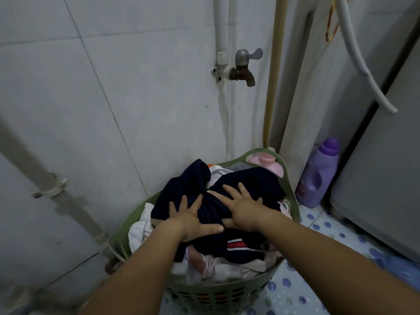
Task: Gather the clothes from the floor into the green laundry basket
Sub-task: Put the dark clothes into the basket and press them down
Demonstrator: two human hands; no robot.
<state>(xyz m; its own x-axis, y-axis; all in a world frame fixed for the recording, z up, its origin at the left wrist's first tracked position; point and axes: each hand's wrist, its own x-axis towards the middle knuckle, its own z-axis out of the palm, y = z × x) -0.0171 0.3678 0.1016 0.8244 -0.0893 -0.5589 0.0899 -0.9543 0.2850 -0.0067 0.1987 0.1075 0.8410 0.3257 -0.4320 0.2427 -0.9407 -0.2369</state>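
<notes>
Both hands press flat, fingers spread, on a dark navy garment (250,187) heaped atop the full green plastic laundry basket (227,294) in a tiled corner: the left hand (193,220) beside the right hand (244,208). White and pink clothes (213,267) lie beneath. A purple detergent bottle (318,176) stands just beside the basket.

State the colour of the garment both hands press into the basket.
Dark navy garment, with a red-and-white stripe near its lower edge; head view.
</notes>
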